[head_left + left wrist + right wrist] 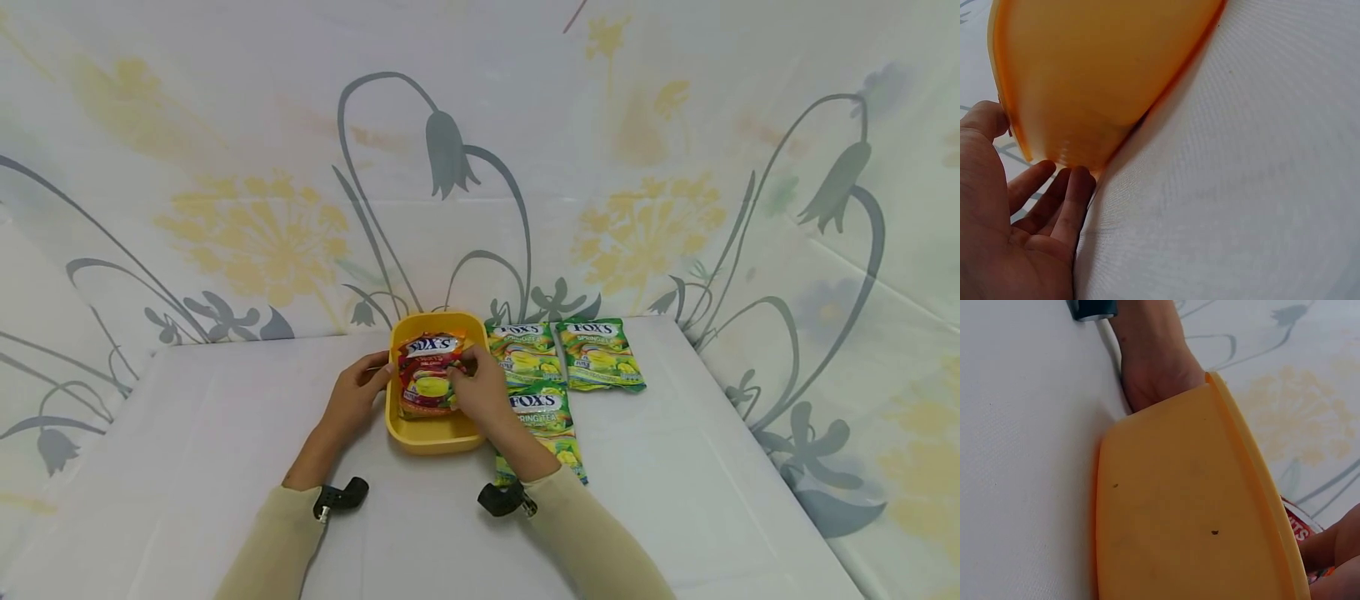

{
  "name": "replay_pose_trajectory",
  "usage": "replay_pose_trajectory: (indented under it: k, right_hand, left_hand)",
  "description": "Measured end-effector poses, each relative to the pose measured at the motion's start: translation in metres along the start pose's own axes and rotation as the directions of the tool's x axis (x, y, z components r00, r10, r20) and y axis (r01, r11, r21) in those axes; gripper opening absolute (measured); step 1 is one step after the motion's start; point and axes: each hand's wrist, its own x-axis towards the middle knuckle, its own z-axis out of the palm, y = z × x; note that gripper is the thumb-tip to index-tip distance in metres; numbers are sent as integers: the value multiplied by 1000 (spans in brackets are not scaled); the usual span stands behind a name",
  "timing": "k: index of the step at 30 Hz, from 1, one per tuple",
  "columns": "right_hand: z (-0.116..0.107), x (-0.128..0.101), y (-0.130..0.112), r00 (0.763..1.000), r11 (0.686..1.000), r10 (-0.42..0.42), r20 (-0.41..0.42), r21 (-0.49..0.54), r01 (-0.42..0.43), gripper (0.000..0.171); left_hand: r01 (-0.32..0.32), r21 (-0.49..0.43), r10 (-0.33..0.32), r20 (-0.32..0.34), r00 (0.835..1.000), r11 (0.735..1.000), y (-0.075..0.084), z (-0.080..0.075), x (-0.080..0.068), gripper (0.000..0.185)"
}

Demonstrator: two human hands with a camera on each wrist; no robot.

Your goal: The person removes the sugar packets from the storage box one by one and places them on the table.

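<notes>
Both forearms reach far along the worktop [225, 433] | left hand [358, 393] fingers straight, touching yellow tub [431, 437] left wall | right hand [480, 392] fingers pinching red candy bag [427, 375] inside tub | green bags [600, 354] right.

The right hand [480, 390] covers the right edge of the red Fox's candy bag [426, 375] and the top of one green candy bag [542, 425]. Both wrist views crop the yellow plastic tub [1104, 75], and the small print's unreadable.

White-covered table [225, 433] before a floral-printed fabric backdrop [262, 167]
</notes>
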Motion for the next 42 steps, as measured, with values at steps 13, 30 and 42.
replay_pose_trajectory:
  k: [13,30,42]
  right_hand:
    - [-6,-4,-11,995,995,-58,-82,76,64,17]
    - [-35,-24,-28,998,991,-32,-51,126,39,22]
    - [-72,-38,-33,999,998,5,-32,67,-3,24]
  left_hand:
    - [13,-7,-13,2,1000,1000,1,0,0,55]
    - [15,23,-15,-2,1000,1000,0,-1,-1,57]
    - [6,18,-6,-2,1000,1000,-1,0,0,55]
